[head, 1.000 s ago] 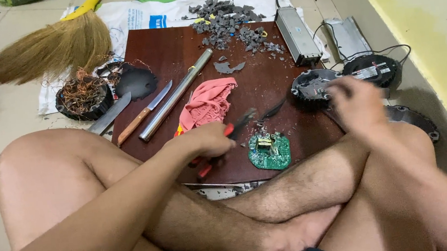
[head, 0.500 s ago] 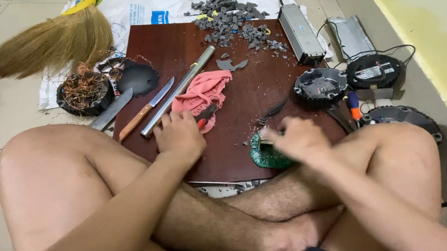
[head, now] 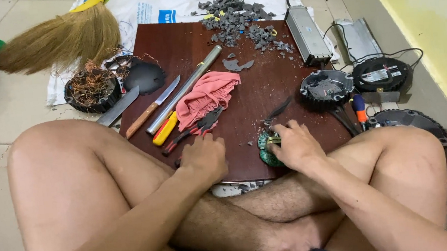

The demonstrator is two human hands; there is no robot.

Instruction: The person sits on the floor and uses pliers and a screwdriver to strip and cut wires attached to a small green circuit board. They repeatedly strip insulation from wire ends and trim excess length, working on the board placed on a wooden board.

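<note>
half the green circuit board (head: pixel 267 149) hides under the right hand (head: pixel 296 146).

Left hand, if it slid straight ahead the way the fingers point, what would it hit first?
Probably the red-handled pliers, lying just beyond the left hand on the brown board; behind them is the pink cloth. Depth is hard to judge.

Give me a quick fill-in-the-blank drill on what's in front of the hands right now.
1. The right hand rests on a round ____ circuit board.
2. The left hand lies beside pliers with ____ handles.
3. A pink ____ lies in the middle of the brown board.
4. The broom lies at the far ____ of the picture.

Missing words: green; red; cloth; left
</note>
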